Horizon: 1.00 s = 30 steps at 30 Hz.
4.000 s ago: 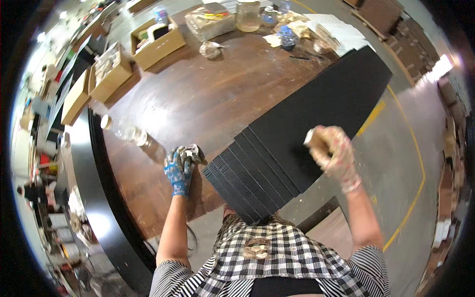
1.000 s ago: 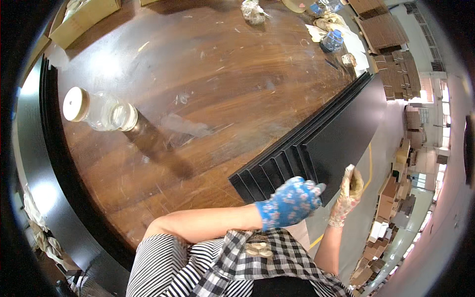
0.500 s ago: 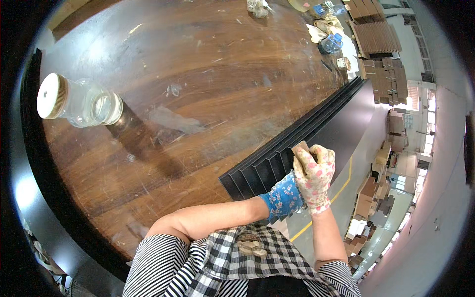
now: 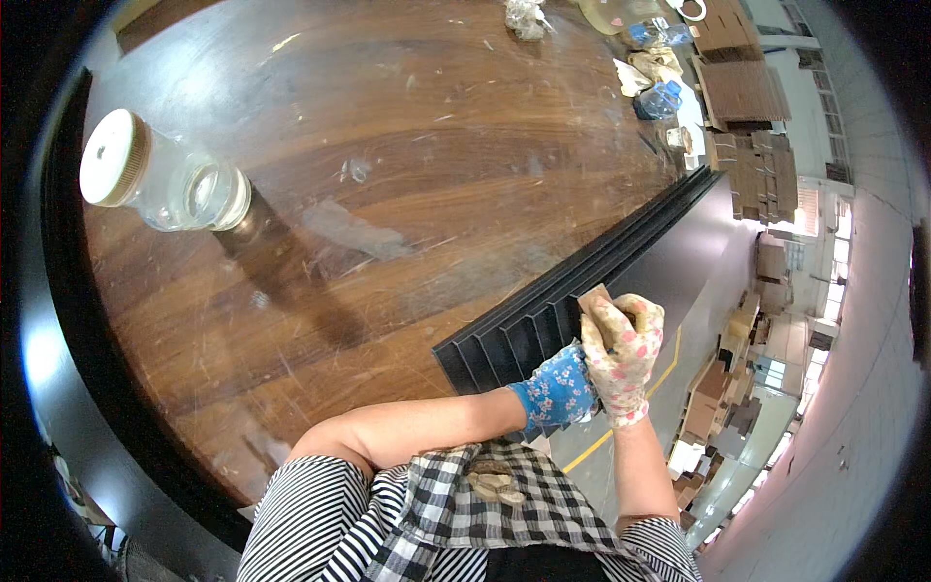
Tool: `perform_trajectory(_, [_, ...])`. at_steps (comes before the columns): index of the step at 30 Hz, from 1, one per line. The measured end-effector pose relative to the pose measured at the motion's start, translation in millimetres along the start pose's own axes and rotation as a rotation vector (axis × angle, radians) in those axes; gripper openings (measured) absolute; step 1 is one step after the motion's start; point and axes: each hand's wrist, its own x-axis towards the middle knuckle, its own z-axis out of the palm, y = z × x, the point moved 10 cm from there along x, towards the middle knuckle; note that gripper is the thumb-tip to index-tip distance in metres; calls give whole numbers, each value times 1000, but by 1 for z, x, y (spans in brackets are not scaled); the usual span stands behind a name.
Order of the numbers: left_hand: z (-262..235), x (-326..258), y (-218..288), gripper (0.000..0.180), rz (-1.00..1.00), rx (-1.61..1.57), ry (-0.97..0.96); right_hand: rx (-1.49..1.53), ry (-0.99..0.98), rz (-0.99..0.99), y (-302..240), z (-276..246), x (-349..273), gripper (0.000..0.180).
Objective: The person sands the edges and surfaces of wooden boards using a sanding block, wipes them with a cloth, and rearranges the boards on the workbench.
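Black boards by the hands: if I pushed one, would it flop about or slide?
The black boards are probably stiff, since the top one's long face looks flat. It might slide fairly easily, because that face looks smooth and shiny and the stack's near ends are staggered like steps. Lifting one could feel awkward, as they're so long.

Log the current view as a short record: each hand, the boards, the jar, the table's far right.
Left hand: blue-gloved, at the boards, fingers hidden
Right hand: gloved, pale with pink spots, gripping a small tan block over the boards
Boards: black, stacked, near ends stepped
Jar: clear, pale lid, on the left of the table
Far right: blue-capped bottle among other items
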Motion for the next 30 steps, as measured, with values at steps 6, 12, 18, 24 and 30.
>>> perform_trajectory(6, [-10, 1, 5, 39, -44, 425, 128, -131, -194, -11, -2, 26, -4, 24])
perform_trajectory(12, [-18, 2, 5, 43, -182, 725, 139, -73, -140, -9, -14, 14, 2, 23])
perform_trajectory(18, [-28, 7, -2, 43, -192, -280, 156, -105, -275, 31, -5, 21, -3, 26])
perform_trajectory(24, [-45, -4, 22, 28, 145, 167, 383, 293, 30, 459, 51, -19, -44, 30])
perform_trajectory(30, [-49, -30, 40, 33, 175, 300, 44, 331, 57, 387, 38, -12, -59, 31])
